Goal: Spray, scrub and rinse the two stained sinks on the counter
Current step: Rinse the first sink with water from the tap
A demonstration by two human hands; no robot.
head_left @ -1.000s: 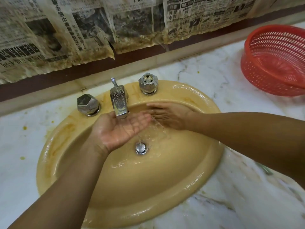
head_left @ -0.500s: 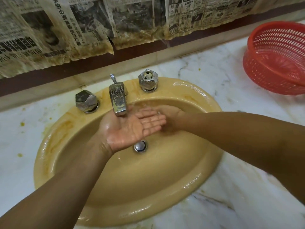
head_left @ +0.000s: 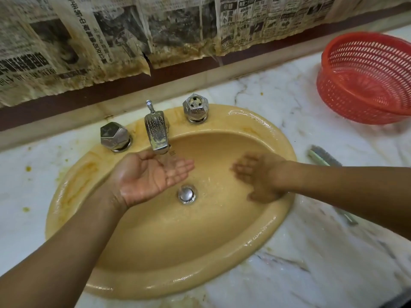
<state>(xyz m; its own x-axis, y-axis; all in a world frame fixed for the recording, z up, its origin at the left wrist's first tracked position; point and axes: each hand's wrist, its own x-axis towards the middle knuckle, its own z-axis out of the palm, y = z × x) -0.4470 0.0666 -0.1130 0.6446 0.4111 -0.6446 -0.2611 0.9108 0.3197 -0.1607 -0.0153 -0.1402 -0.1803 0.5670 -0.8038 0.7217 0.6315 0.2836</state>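
We read Chinese print on the stained newspaper [head_left: 133, 41] taped along the wall, in bold headlines and small columns, most of it too fine or blurred to make out. The sink [head_left: 178, 274] is set in the counter [head_left: 322, 274], and both hands are inside its bowl. The left hand [head_left: 151, 176] lies palm up with relaxed fingers under the spout [head_left: 156, 134], and water runs onto its fingers. The right hand [head_left: 260, 174] is blurred, with its fingers spread flat on the bowl's right wall. The drain [head_left: 186, 194] sits between the hands. Half a second ago the right hand was tucked beneath the left fingers; now the hands are well apart. A brush [head_left: 322, 156] now shows right of the sink, near the basket [head_left: 367, 78].
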